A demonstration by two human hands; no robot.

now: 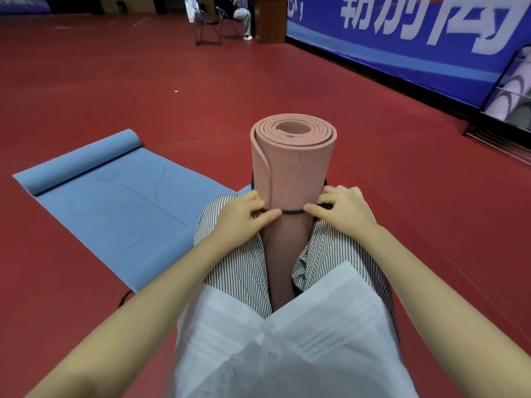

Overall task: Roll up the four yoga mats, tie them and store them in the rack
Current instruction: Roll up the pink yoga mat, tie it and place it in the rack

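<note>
While the pink mat (293, 156) is stood on end and clamped between the knees of the striped trousers (230, 268), a thin black cord (293, 211) is drawn across its front, about halfway down the visible part of the roll. The cord is pinched by the left hand (244, 216) at the left side of the roll and by the right hand (344, 209) at the right side; the fingers (270, 215) of both hands are curled closed on it, and the cord is seen to pass round behind the roll. Whether a knot has been made cannot be told.

This mat is judged fully rolled, its spiral end being tight and even, so the tying step is taken to be in hand. A blue mat (115, 202) is spread on the red floor (402, 225) to the left of the knees, with only its far end turned into a short roll; most of its length is yet to be rolled. A second dark cord (124, 298) is seen on the floor at its near corner.

At the right edge of the floor, against the blue banner, the rack (488, 99) is seen with pale rolls (517, 81) lying in it. Whether these count among the four cannot be told. If they do, the task is judged past halfway: the pink mat is to be tied and stored, and the blue one rolled, tied and stored
</note>
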